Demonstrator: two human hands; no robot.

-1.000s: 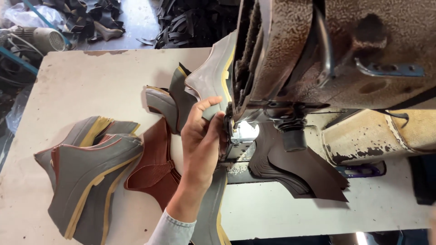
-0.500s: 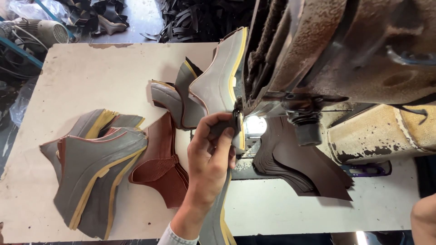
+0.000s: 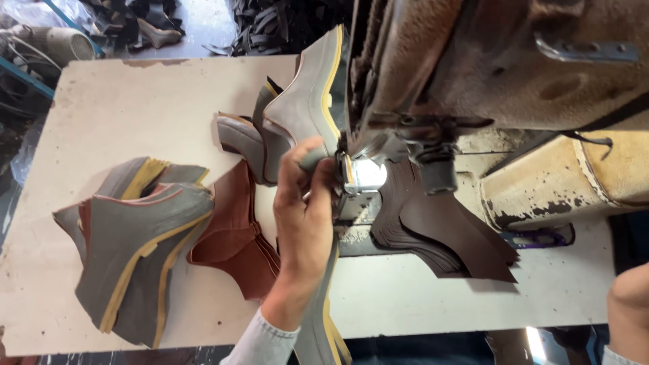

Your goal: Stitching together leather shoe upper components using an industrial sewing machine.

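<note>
My left hand reaches up from the lower edge and pinches a long grey shoe-upper piece with a yellow edge right at the presser foot of a worn brown sewing machine. The piece runs under my hand from the table's near edge to well past the needle. A small lamp lights the needle area. At the lower right edge only a bare bit of my right arm shows. The right hand itself is out of sight.
On the pale table lie a stack of grey-and-yellow cut pieces at the left, reddish-brown pieces beside my wrist, and dark brown pieces right of the needle. Purple scissor handles rest under the machine arm.
The grey piece has fed farther past the needle, away from me. My left hand has stayed at the presser foot, still gripping the piece.
</note>
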